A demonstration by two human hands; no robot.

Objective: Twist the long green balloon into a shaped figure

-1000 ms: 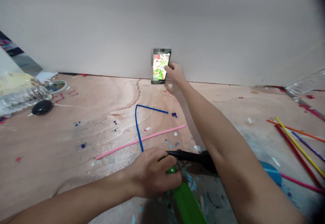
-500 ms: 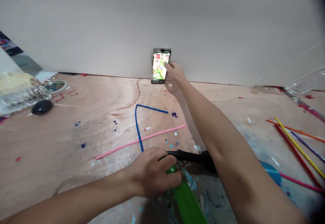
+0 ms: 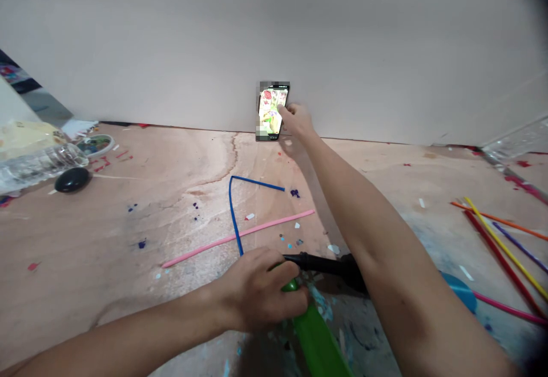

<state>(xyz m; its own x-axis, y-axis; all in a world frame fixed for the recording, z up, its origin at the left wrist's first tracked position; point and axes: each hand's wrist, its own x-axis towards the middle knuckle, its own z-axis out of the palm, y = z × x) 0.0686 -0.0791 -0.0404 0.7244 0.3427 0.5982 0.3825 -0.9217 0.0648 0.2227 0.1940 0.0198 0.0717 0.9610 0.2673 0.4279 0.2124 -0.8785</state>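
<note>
At the front middle, my left hand (image 3: 265, 291) is closed around the end of a long green balloon (image 3: 321, 343). A small rounded green bit shows between its fingers, and the rest runs off the bottom edge. My right hand (image 3: 298, 120) reaches far forward to a phone (image 3: 270, 116) leaning upright on the wall. Its thumb lies over the right side of the lit screen; the other fingers are curled at that edge, partly hidden. Near my left hand lie a bent, flat blue balloon (image 3: 233, 211), a flat pink balloon (image 3: 257, 229) and a black pump nozzle (image 3: 317, 263).
Flat balloons, among them a red one (image 3: 500, 257) and a yellow one (image 3: 505, 246), lie at the right by a blue round object (image 3: 460, 292). A black mouse-shaped object (image 3: 72, 180) and a clear plastic bottle (image 3: 43, 166) are at the left. A white wall (image 3: 171, 52) closes the back.
The picture on the phone's screen differs slightly. Both hands keep their places and holds; the whole view has shifted only a little.
</note>
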